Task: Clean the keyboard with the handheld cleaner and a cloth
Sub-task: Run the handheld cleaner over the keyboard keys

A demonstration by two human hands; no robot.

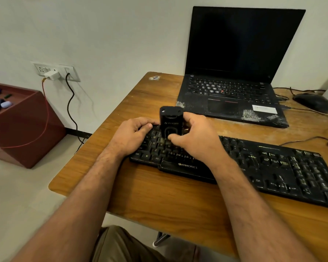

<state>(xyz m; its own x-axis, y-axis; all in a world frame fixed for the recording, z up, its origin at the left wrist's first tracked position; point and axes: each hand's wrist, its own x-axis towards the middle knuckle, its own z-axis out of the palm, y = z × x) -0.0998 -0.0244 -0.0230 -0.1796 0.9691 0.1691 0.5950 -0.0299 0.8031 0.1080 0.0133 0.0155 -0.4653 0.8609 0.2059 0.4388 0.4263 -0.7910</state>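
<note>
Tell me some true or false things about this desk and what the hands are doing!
1. The right hand holds the black cleaner upright on the keyboard. True.
2. The laptop screen is switched on and bright. False: the screen is dark.
3. The left hand rests on the left end of the keyboard. True.
4. The mouse sits left of the laptop. False: it sits to the laptop's right.
5. A cloth lies on the table. False: no cloth shows anywhere in view.
</note>
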